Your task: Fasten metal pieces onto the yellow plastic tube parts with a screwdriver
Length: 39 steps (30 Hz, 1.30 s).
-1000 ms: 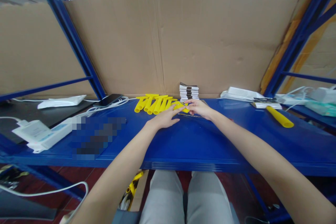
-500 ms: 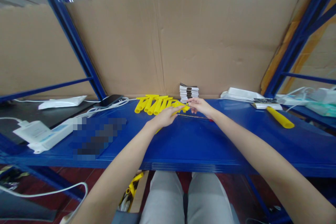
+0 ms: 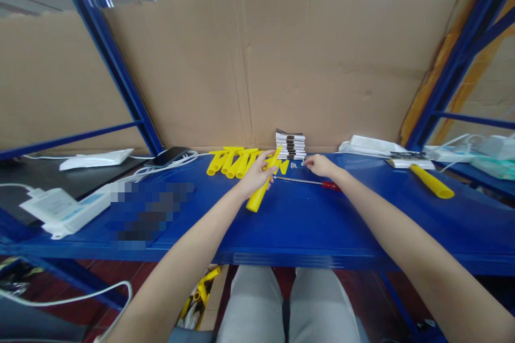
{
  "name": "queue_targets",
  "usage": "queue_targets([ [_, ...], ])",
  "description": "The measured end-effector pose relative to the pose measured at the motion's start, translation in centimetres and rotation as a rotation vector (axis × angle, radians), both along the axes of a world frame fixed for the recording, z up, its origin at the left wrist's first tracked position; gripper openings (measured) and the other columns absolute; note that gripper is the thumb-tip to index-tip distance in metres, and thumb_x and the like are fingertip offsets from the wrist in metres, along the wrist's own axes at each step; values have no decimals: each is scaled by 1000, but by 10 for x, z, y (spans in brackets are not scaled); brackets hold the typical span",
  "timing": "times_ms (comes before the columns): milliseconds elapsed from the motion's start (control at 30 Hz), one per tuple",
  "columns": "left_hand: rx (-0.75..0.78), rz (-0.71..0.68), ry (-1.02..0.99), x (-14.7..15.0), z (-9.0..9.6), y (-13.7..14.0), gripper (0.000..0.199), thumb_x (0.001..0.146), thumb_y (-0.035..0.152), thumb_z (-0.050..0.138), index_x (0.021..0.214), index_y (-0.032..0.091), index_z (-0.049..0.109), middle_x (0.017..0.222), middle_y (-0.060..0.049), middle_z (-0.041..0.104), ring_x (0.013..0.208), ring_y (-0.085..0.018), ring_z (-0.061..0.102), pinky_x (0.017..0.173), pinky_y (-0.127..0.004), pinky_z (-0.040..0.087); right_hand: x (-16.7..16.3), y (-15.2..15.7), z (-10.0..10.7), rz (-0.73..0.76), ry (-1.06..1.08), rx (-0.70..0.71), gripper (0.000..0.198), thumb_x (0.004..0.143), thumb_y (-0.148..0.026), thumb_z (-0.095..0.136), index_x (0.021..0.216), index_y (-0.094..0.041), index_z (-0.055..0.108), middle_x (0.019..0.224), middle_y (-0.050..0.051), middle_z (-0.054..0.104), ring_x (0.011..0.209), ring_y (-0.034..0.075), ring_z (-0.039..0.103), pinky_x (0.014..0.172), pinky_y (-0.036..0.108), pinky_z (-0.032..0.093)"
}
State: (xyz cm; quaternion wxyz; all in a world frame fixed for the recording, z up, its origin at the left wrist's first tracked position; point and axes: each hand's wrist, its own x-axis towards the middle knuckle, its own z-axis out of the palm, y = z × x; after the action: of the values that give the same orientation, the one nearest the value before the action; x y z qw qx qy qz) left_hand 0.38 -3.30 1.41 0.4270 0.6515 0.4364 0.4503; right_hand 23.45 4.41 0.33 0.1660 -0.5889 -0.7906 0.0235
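Note:
My left hand (image 3: 257,176) is closed round a yellow plastic handle (image 3: 258,199), a hollow tube slanting across the palm with its far end raised. Fingertips pinched together, my right hand (image 3: 319,165) rests at the blue shelf beside small metal pieces (image 3: 293,165); what is between its fingers is too small to make out. A screwdriver (image 3: 300,179) with a red grip lies between the hands. Behind my left hand, several yellow T-shaped handles (image 3: 229,163) lie in a row. Small yellow wedge-like parts (image 3: 284,166) sit right of the held handle.
A stack of black-and-white packets (image 3: 290,144) stands against the cardboard wall (image 3: 322,64). To the right lie a white package (image 3: 370,146) and a loose yellow tube (image 3: 431,181). A power strip (image 3: 80,217), cables and a phone (image 3: 171,155) occupy the left. Below is a box of yellow parts (image 3: 211,300).
The hands have moved apart. My left hand has tilted the yellow handle up into clearer view, while my right hand has left it and lowered to the small metal pieces on the shelf.

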Motion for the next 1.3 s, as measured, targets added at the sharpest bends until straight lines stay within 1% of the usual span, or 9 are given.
queue_targets([
  [233,-217,-116,-237,-1,-6,6,57,83,12,62,134,28,41,80,1,62,48,-7,53,41,-17,42,-14,2,2,-18,-155,-1,38,83,-9,51,113,-15,73,115,13,71,109,23,65,89,25,46],
  [367,-292,-148,-287,-2,-7,10,59,84,10,60,136,26,39,81,-1,65,49,-8,55,41,-18,43,-16,2,3,-12,-171,0,36,83,-8,52,109,-16,74,116,13,71,110,24,64,89,25,46],
  [500,-337,-151,-316,0,0,5,56,87,7,53,138,25,36,80,-2,65,48,-8,54,40,-17,42,-15,-1,3,29,-185,4,33,83,-7,49,100,-15,77,112,14,72,107,26,65,86,27,46],
  [667,-363,-119,-344,2,8,-3,58,88,5,51,140,23,34,74,0,62,46,-7,52,41,-17,42,-14,-5,4,29,-165,-7,28,84,-8,51,98,-13,75,106,14,73,98,24,68,80,25,46],
  [833,-408,-130,-378,2,9,-2,59,88,5,51,140,24,32,74,0,61,44,-8,51,40,-17,41,-14,-3,2,9,-143,-30,25,80,-5,53,92,-12,73,96,15,74,87,22,68,72,23,45],
  [1000,-477,-167,-407,0,8,2,58,89,5,48,140,25,30,75,-1,60,44,-7,50,39,-17,40,-13,-2,-1,31,-161,-13,20,76,-3,54,80,-14,71,93,16,73,84,23,67,71,25,45],
  [1100,-515,-218,-445,-4,7,3,59,89,6,52,140,26,30,78,-1,60,47,-7,52,42,-17,42,-12,0,-2,56,-81,-9,18,73,-1,55,72,-15,67,88,15,72,81,22,65,71,26,45],
  [1167,-534,-238,-466,-7,6,3,61,88,6,53,140,27,30,79,-1,60,48,-7,53,43,-17,42,-11,1,-2,76,49,-16,17,72,-2,53,69,-16,62,82,11,70,77,20,63,70,26,44],
  [1300,-552,-268,-462,-8,7,1,60,88,6,51,141,24,28,79,-3,60,48,-8,53,41,-17,40,-16,-3,2,202,507,-9,9,77,-14,54,70,-19,52,70,2,60,67,14,55,68,25,44],
])
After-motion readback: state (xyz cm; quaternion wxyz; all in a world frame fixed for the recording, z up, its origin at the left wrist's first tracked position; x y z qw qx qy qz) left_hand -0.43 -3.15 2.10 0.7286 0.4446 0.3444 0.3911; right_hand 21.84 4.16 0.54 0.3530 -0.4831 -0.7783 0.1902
